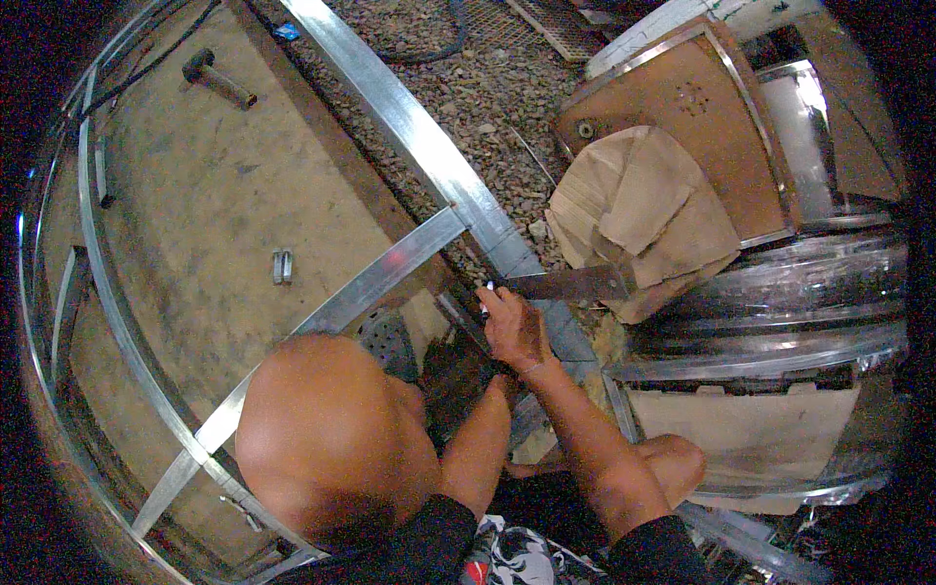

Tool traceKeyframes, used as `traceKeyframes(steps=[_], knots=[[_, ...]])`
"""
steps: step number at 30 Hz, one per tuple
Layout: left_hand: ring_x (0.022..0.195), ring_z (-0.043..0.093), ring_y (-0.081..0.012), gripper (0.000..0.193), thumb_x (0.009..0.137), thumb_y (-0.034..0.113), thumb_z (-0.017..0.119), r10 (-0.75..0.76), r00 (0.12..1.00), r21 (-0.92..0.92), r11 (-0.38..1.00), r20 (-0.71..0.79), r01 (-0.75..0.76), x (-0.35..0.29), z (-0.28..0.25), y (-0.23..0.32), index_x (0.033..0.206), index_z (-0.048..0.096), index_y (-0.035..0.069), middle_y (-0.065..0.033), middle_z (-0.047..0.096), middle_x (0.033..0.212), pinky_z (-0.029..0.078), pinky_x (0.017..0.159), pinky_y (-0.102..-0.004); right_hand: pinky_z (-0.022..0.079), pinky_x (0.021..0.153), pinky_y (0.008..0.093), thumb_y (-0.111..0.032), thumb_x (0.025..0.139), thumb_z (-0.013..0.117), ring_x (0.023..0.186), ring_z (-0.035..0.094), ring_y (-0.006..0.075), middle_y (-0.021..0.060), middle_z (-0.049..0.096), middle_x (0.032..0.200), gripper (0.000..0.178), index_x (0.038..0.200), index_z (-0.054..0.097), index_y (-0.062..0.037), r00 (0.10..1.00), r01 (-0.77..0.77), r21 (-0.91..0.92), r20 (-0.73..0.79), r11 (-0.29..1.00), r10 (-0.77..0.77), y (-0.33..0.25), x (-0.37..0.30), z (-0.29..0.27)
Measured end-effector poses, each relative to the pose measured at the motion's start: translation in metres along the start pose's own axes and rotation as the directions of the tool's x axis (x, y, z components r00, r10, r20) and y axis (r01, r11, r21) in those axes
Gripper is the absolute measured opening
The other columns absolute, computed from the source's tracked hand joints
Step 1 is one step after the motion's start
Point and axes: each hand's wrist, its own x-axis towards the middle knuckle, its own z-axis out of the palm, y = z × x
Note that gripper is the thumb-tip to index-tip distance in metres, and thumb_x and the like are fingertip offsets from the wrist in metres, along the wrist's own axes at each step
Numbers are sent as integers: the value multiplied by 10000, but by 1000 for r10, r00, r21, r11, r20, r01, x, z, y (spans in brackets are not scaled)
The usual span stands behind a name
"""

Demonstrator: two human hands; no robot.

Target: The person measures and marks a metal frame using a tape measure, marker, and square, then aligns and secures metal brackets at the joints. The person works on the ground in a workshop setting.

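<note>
My right hand (pixel 515 327) is closed round a thin white marker (pixel 488 300), whose tip points up beside a galvanized steel tube (pixel 414 132). Next to its fingers, a flat dark metal strip (pixel 570 284) lies across the tube, its far end on a brown cardboard piece (pixel 663 195). My left forearm (pixel 478 453) reaches in under the right wrist. The left hand's fingers are hidden there in shadow, near a narrow metal edge (pixel 463 317). A crossbar (pixel 390 263) meets the tube just left of my right hand.
A hammer (pixel 219 80) and a small metal piece (pixel 282 267) lie on the tan board (pixel 224 185) at left. Curved metal tubing (pixel 117 312) bounds that side. Gravel (pixel 458 107) lies beyond the tube. Film-wrapped panels (pixel 760 292) are stacked at right. My bare knee (pixel 322 429) stands close on the left.
</note>
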Motion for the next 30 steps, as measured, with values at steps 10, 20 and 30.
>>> traceKeyframes(steps=[10, 20, 30], knots=[[1061, 557, -177, 622, 891, 213, 683, -3, 1000, -13, 1000, -6, 3, 3, 1, -1, 1435, 464, 6, -85, 615, 1230, 434, 979, -298, 544, 663, 503, -79, 846, 581, 834, 647, 417, 212, 617, 1044, 386, 1231, 557, -85, 977, -106, -63, 180, 992, 116, -14, 13, -10], [1035, 564, -166, 622, 882, 167, 713, 23, 1000, -62, 998, 16, -22, 12, 3, 1, 1433, 471, 7, -75, 626, 1211, 451, 957, -289, 535, 807, 536, -67, 910, 492, 985, 629, 436, 262, 590, 1117, 332, 1240, 529, -54, 935, -241, -73, 248, 968, 252, -67, 12, -65], [1009, 572, -154, 626, 874, 121, 742, 21, 998, 19, 1000, -58, -20, 5, 3, 9, 1430, 479, 7, -65, 638, 1192, 469, 935, -281, 538, 714, 453, -68, 793, 689, 852, 659, 375, 164, 660, 994, 508, 1283, 567, -119, 976, -198, 144, 121, 970, 181, -82, -86, -95]])
